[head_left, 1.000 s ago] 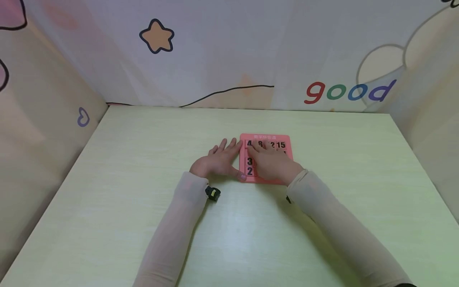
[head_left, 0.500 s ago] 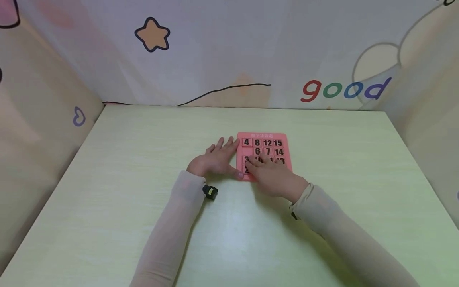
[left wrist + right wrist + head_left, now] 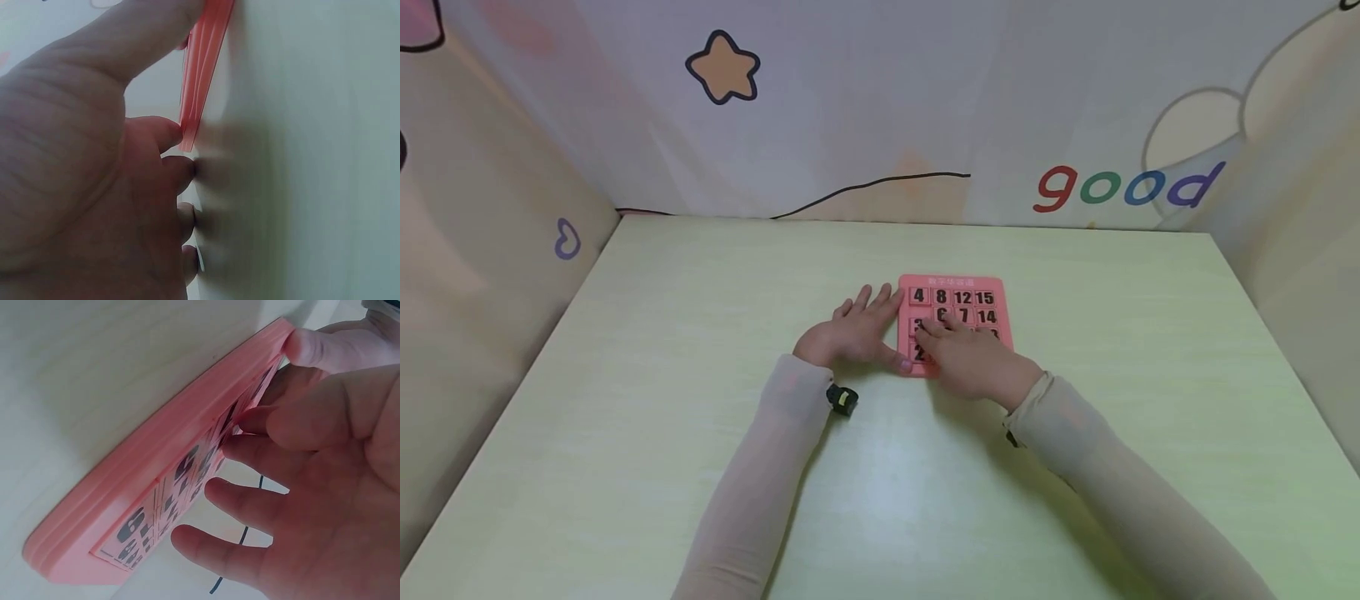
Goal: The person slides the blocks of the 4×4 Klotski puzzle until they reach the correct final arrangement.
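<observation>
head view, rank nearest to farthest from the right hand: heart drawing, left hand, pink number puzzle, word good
1. Pink number puzzle, partly under the right hand
2. Left hand, at the puzzle's left edge
3. Word good, back wall, right side
4. Heart drawing, left wall

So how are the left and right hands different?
The left hand is at the left edge of the pink board; the right hand is over its tiles. In the head view, the left hand hides no numbers; the right hand covers several. Both have pale sleeves.
</observation>
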Available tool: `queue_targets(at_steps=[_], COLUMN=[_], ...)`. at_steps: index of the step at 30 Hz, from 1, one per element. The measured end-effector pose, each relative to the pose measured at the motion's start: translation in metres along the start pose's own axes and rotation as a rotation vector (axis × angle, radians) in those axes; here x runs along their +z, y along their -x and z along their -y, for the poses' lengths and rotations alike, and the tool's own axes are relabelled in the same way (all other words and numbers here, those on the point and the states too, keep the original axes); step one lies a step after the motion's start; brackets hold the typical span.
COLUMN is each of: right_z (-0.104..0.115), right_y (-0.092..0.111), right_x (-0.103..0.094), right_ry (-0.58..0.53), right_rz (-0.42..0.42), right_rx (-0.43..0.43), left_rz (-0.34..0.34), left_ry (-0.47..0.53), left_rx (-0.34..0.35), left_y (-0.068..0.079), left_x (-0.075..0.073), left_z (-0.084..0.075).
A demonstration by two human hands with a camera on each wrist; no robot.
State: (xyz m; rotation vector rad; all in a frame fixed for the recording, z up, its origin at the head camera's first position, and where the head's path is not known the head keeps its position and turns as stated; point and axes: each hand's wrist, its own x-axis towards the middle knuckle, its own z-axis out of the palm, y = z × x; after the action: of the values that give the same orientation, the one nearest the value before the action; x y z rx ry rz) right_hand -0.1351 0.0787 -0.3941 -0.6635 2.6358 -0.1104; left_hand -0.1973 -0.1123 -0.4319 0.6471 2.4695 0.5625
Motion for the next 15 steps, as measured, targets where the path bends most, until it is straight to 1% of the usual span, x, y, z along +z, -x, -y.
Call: queue_targets(at_steps=[5,9,15], right_z=[-0.002,-0.004,-0.008], right_y=[-0.009,-0.015,-0.015], right_x=[-0.003,-0.004,0.000], right_ry=[0.004,-0.016,-0.030], right_rz=[-0.018,-0.030,-0.037], right_rx=[0.009,0.015,0.014], left_rz=[0.007,0.000,-0.008], left_ry=[-0.011,-0.015,-0.009], left_rx=[-0.005,-0.010,-0.018], left_y=[0.002,0.003,0.003], left_x=[-0.002,-0.002,-0.002], left_z=[0.000,0.000,-0.002])
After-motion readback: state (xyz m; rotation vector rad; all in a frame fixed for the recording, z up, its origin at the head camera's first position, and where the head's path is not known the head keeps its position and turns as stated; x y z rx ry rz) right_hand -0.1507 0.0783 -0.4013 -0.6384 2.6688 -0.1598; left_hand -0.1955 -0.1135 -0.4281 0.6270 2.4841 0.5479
